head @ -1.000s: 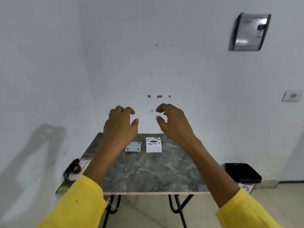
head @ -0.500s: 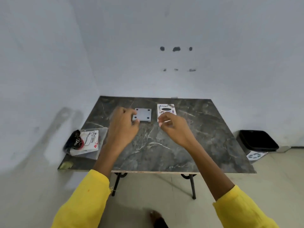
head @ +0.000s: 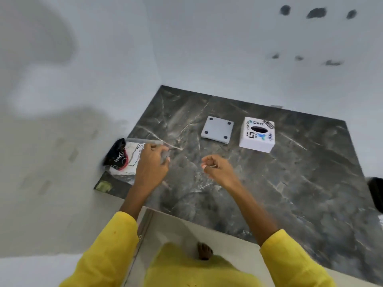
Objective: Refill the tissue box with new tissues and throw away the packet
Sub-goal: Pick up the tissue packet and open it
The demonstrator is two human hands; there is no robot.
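Observation:
A white tissue box (head: pixel 257 134) with a dark oval slot stands upright at the back of the dark marble table (head: pixel 290 183). Just left of it lies a flat grey square plate (head: pixel 217 130) with a dark dot in each corner. The tissue packet (head: pixel 131 157), clear plastic with a white label and a black end, lies at the table's left edge. My left hand (head: pixel 152 164) rests on the packet's right side, fingers closed on its plastic. My right hand (head: pixel 217 168) hovers over the middle of the table, fingers loosely curled, holding nothing.
A black bin (head: pixel 376 193) shows partly at the right edge of the view, beside the table. White walls close the table in at the back and left. My bare foot (head: pixel 204 250) is on the floor at the table's front edge.
My view has tilted down and swung left. My left hand has moved from near the grey plate to the packet at the table's left edge. My right hand has drawn back from the box.

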